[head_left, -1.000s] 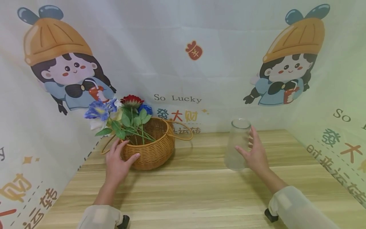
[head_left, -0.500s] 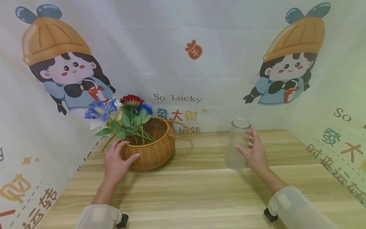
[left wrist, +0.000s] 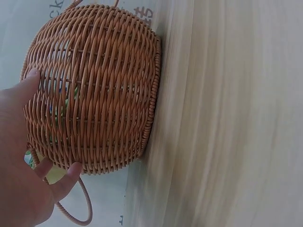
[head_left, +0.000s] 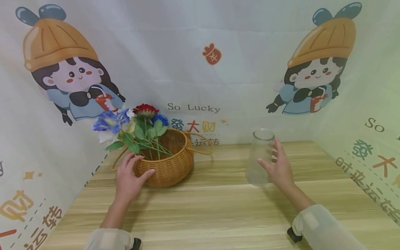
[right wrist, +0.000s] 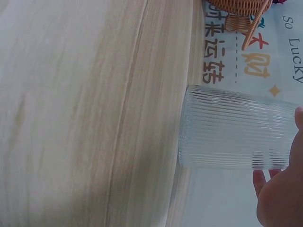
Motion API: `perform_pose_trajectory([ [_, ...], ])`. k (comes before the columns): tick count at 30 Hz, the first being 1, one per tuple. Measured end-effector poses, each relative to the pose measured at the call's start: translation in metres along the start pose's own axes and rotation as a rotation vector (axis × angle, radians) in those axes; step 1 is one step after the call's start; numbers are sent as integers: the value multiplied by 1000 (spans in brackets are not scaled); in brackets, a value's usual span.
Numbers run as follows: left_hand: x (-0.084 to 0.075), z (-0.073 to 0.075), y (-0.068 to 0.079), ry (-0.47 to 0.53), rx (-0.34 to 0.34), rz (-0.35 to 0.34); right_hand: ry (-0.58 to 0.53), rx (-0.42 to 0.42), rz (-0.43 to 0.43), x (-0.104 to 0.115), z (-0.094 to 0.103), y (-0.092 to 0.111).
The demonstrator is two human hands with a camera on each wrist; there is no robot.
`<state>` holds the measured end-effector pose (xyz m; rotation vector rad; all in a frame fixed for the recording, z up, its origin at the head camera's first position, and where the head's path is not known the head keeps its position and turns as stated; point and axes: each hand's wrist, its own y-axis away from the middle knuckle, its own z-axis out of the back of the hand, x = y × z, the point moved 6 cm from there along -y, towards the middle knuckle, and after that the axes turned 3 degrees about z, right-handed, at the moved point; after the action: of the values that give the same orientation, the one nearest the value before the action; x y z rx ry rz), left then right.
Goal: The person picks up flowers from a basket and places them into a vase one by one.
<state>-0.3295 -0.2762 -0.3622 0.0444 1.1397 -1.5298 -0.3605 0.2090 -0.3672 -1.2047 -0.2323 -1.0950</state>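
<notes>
A brown wicker basket [head_left: 168, 170] stands at the left of the table, holding several artificial flowers: a red bloom [head_left: 145, 110], blue-violet ones and a pale one, with green stems leaning left over its rim. My left hand [head_left: 129, 180] grips the basket's left side, thumb on the front wall and fingers near the rim; the left wrist view shows the same hand [left wrist: 28, 175] against the weave. To the right a clear ribbed glass vase [head_left: 257, 166] stands upright. My right hand [head_left: 281, 172] holds it from the right, thumb in front and fingers behind, partly seen through the glass.
The wood-grain table [head_left: 212, 215] spreads between and in front of both hands. A printed cloth [head_left: 243, 69] hangs as a wall behind and at both sides. One looped basket handle [head_left: 203, 152] sticks out toward the vase.
The basket with its flowers has shifted slightly to the right and nearer, my left hand moving with it. My right hand and the vase have stayed in place.
</notes>
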Motion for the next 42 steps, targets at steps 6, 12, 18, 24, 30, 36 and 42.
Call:
perform_pose_trajectory([
  [6, -5, -2, 4, 22, 12, -8, 7, 4, -14, 0, 0, -1],
  [12, -9, -5, 7, 34, 11, -6, 6, 5, -29, -1, 0, 0],
  [18, -14, -8, 10, 36, 29, 10, 3, 3, -31, 0, 1, 1],
  [24, -17, -7, 14, 41, 28, 8, -7, 5, -26, 2, -1, 0],
  [30, -21, -10, 17, 53, 16, -22, -3, 2, -15, 2, -2, 0],
  [36, -27, -13, 20, 54, 6, -51, -5, 3, -15, 2, -1, 0],
  [42, -33, -16, 23, 52, 9, -58, -6, 4, -23, 1, 0, 0],
])
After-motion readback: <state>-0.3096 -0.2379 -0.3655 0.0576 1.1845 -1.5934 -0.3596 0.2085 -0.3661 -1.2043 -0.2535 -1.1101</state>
